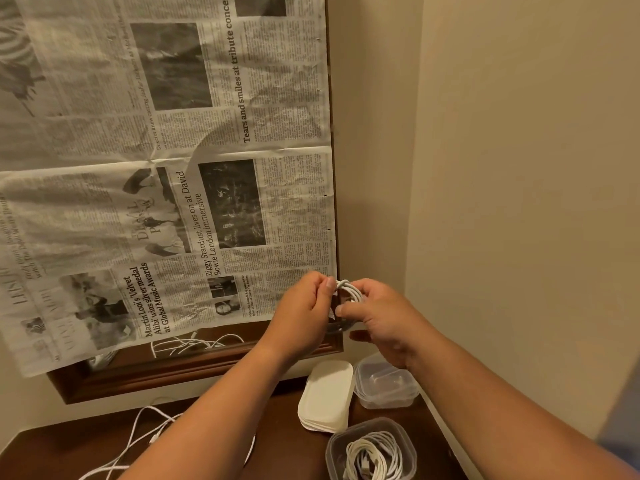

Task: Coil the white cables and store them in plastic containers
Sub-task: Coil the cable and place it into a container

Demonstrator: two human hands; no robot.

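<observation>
Above the dark wooden table (pixel 52 453), the head view shows the right hand (pixel 377 317) gripping a small coiled white cable (pixel 349 291) while the left hand (pixel 306 303) pinches its wrapped end; this coil looks nearly finished. One clear plastic container (pixel 331 452) already holds coiled cables. Stacked empty clear containers (pixel 388 398) sit beside white lids (pixel 325 396). Loose white cables (pixel 130 443) remain uncoiled, so perhaps midway.

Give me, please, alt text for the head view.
The left hand and right hand hold a white cable coil before hanging newspaper. Below, a dark table bears loose cables, lids, a clear container and a container of coiled cables.
</observation>
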